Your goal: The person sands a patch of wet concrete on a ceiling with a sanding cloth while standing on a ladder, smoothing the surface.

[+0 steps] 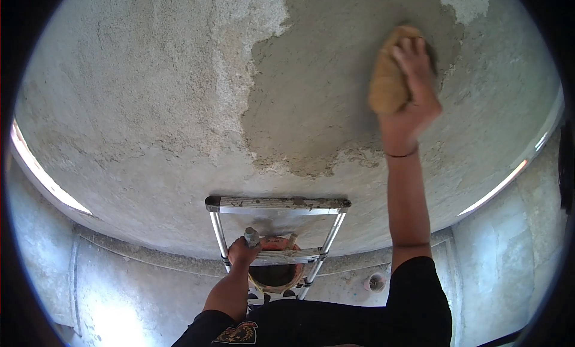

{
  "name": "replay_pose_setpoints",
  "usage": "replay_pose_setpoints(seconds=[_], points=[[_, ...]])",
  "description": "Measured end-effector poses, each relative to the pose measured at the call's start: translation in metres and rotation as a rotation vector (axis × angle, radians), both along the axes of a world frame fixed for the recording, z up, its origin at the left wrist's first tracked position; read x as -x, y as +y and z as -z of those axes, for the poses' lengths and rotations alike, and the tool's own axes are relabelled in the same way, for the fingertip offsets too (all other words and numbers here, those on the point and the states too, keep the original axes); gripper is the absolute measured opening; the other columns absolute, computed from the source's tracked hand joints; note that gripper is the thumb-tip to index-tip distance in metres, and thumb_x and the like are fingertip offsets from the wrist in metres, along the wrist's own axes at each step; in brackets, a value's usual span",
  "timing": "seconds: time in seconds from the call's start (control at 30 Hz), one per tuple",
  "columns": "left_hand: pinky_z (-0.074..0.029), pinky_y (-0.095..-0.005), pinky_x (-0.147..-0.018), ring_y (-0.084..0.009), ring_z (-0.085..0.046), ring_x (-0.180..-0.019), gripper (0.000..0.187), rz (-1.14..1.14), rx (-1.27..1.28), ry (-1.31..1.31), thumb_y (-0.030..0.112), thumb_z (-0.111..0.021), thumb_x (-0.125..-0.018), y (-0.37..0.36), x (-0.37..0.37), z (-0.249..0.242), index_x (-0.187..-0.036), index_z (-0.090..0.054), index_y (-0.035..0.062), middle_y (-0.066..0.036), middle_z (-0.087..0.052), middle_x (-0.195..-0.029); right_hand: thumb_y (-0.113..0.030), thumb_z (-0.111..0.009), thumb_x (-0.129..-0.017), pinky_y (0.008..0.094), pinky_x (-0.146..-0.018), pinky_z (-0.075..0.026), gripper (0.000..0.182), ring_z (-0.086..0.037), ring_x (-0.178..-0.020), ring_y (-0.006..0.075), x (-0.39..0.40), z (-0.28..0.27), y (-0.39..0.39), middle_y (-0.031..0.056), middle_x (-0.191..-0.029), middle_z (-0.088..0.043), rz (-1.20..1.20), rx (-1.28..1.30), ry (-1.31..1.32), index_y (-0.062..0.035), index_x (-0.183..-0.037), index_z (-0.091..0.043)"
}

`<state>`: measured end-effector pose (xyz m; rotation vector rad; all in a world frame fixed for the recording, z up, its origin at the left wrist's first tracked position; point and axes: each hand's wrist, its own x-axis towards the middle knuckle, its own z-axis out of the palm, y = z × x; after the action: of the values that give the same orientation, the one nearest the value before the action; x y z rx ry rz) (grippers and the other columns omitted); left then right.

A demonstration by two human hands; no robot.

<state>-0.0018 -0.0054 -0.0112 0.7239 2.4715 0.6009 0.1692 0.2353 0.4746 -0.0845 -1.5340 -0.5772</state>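
Note:
My right hand (414, 65) is raised against the wall, its fingers closed over a tan oblong plastering float (388, 83). The float lies on a patch of darker, damp-looking plaster (311, 77), near that patch's right side. Lower down, my left hand (242, 252) is wrapped round a stubby grey cylindrical object (251, 235) beside the left rail of an aluminium ladder (281, 204). What kind of object that is cannot be made out, and my fist hides its lower part.
Below the ladder's upper rungs stands an orange-rimmed bucket (254, 282) with dark contents and a stick-like handle (293, 240) poking up. A small container (375, 282) sits on the floor to the right. Rough older plaster (150, 77) covers the wall at left.

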Motion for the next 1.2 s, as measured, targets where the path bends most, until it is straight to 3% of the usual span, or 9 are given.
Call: replay_pose_setpoints(seconds=[0.13,0.3,0.4,0.47,0.57,0.7,0.83,1.07,1.2], points=[[-0.056,-0.0455,-0.095,-0.0335,-0.070,-0.109,0.062,0.008,-0.006,0.017,0.056,-0.080,-0.066,0.000,-0.002,-0.008,-0.110,-0.073,0.0131,-0.014,-0.074,-0.115,-0.005,-0.075,-0.080,0.0417,-0.102,-0.054,0.039,-0.061,-0.131,0.0296,0.053,0.050,-0.033,0.0120,-0.133,-0.068,-0.305,0.149,-0.387,-0.0093,-0.118,-0.075],[-0.055,-0.0458,-0.097,-0.0338,-0.069,-0.111,0.064,0.017,0.021,-0.001,0.058,-0.079,-0.067,-0.002,-0.003,-0.009,-0.113,-0.072,0.0129,-0.014,-0.073,-0.117,-0.011,-0.069,-0.091,0.0351,-0.095,-0.058,0.024,-0.066,-0.125,0.0280,0.070,0.104,-0.068,0.0072,-0.127,-0.072,-0.439,0.207,-0.605,-0.0133,-0.114,-0.077],[-0.055,-0.0460,-0.097,-0.0340,-0.069,-0.113,0.067,0.012,0.002,0.001,0.060,-0.078,-0.067,-0.002,0.001,0.006,-0.114,-0.072,0.0126,-0.015,-0.073,-0.119,-0.016,-0.068,-0.094,0.0386,-0.106,-0.053,0.025,-0.064,-0.126,0.0313,0.030,0.063,-0.047,0.0123,-0.127,-0.071,-0.311,0.119,-0.253,-0.0081,-0.116,-0.075],[-0.055,-0.0457,-0.097,-0.0338,-0.069,-0.112,0.067,0.001,0.012,0.001,0.061,-0.079,-0.067,0.000,-0.001,0.000,-0.113,-0.072,0.0120,-0.015,-0.073,-0.117,-0.002,-0.066,-0.092,0.0412,-0.109,-0.051,0.028,-0.063,-0.126,0.0328,0.002,0.006,-0.031,0.0184,-0.130,-0.069,-0.275,0.093,0.099,0.0033,-0.119,-0.072],[-0.056,-0.0452,-0.096,-0.0331,-0.070,-0.110,0.066,0.000,0.004,0.010,0.060,-0.080,-0.066,-0.001,-0.002,0.001,-0.111,-0.073,0.0118,-0.014,-0.074,-0.115,0.003,-0.066,-0.087,0.0432,-0.108,-0.051,0.032,-0.063,-0.126,0.0334,-0.003,-0.039,-0.010,0.0161,-0.133,-0.068,-0.148,-0.007,0.175,-0.0010,-0.118,-0.074],[-0.056,-0.0444,-0.095,-0.0324,-0.070,-0.110,0.066,0.007,-0.002,0.009,0.059,-0.081,-0.065,0.000,0.000,0.000,-0.111,-0.073,0.0123,-0.014,-0.074,-0.115,0.001,-0.078,-0.076,0.0428,-0.104,-0.054,0.041,-0.064,-0.126,0.0316,0.041,-0.022,-0.017,0.0104,-0.124,-0.073,-0.108,-0.012,-0.035,-0.0116,-0.114,-0.077],[-0.056,-0.0441,-0.095,-0.0323,-0.071,-0.110,0.065,0.017,0.015,0.020,0.058,-0.080,-0.065,-0.002,-0.001,-0.001,-0.111,-0.073,0.0127,-0.014,-0.074,-0.115,-0.009,-0.079,-0.077,0.0406,-0.100,-0.057,0.034,-0.064,-0.127,0.0293,0.083,0.042,-0.057,0.0100,-0.124,-0.073,-0.292,0.060,-0.628,-0.0118,-0.111,-0.078],[-0.056,-0.0444,-0.095,-0.0328,-0.071,-0.109,0.065,0.017,-0.006,0.006,0.059,-0.079,-0.066,0.000,-0.002,-0.006,-0.109,-0.073,0.0102,-0.017,-0.074,-0.114,-0.005,-0.075,-0.082,0.0416,-0.109,-0.050,0.035,-0.063,-0.127,0.0299,0.015,-0.048,-0.035,0.0134,-0.123,-0.073,-0.142,-0.043,0.015,-0.0044,-0.116,-0.076],[-0.057,-0.0448,-0.094,-0.0333,-0.072,-0.107,0.064,0.017,-0.032,0.073,0.059,-0.079,-0.067,-0.001,0.003,0.009,-0.108,-0.074,0.0107,-0.015,-0.075,-0.111,-0.001,-0.076,-0.078,0.0419,-0.108,-0.051,0.036,-0.064,-0.127,0.0307,0.030,-0.063,-0.004,0.0114,-0.122,-0.074,-0.107,-0.080,0.074,-0.0086,-0.114,-0.077]])
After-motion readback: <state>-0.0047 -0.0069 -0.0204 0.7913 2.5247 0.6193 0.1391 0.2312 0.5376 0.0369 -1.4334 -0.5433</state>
